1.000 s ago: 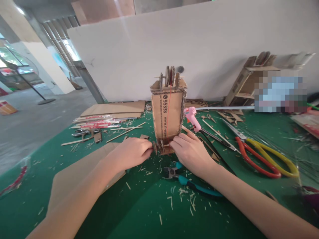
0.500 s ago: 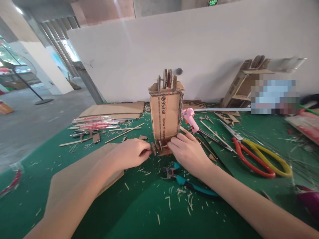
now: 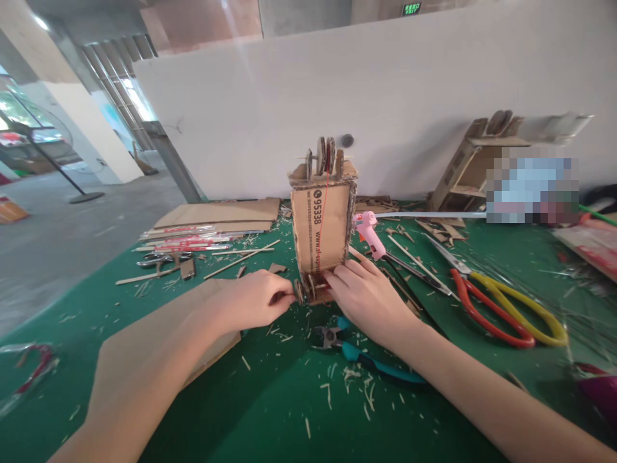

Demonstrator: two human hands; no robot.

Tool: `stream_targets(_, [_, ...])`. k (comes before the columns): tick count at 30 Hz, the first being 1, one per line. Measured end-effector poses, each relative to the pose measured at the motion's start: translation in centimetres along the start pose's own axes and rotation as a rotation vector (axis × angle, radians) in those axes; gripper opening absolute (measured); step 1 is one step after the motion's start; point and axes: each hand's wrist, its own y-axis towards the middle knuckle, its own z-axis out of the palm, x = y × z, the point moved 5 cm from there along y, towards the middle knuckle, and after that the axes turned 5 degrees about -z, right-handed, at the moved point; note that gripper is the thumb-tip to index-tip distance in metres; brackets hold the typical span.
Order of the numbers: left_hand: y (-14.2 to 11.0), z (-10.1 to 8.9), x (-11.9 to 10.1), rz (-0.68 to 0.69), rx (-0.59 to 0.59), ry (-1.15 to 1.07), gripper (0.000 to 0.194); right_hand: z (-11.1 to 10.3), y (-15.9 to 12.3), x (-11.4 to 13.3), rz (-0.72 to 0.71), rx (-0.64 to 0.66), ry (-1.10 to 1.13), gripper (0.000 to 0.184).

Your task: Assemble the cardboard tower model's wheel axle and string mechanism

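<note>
A tall cardboard tower point(image 3: 322, 225) stands upright on the table, with several cardboard pulley discs point(image 3: 325, 156) on a thin stick at its top. From them a red string point(image 3: 324, 204) runs down the front to a stick axle at the base. At the axle's left end is a small cardboard crank disc point(image 3: 299, 291). My left hand point(image 3: 263, 297) is closed in a pinch against its outer side; what sits between the fingertips is mostly hidden. Curled round the tower's lower right side, my right hand point(image 3: 364, 292) grips it near the axle.
Diagonal cutters point(image 3: 354, 350) lie in front of the tower among wood slivers. To the right are a pink glue gun point(image 3: 370, 235) and large scissors point(image 3: 501, 302). Cardboard sheets point(image 3: 216, 215) and small scissors point(image 3: 166, 258) lie left. Another cardboard structure point(image 3: 475, 164) stands back right.
The red string's lower part now slants further left across the tower's front. Both hands keep nearly the same places; the whole view has shifted slightly.
</note>
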Motion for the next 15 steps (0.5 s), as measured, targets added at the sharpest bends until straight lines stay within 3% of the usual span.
stream_targets(9, [0.2, 0.5, 0.4, -0.004, 0.069, -0.039, 0.027, -2.3, -0.2, -2.0, 0.001, 0.104, 0.135, 0.021])
stream_targets(12, [0.2, 0.4, 0.5, -0.026, 0.086, -0.034, 0.029, -3.4, -0.7, -4.5, 0.248, 0.224, 0.11, 0.033])
stream_targets(15, [0.1, 0.1, 0.2, -0.021, 0.077, -0.022, 0.029, -3.6, -2.5, -7.6, 0.557, 0.446, 0.101, 0.05])
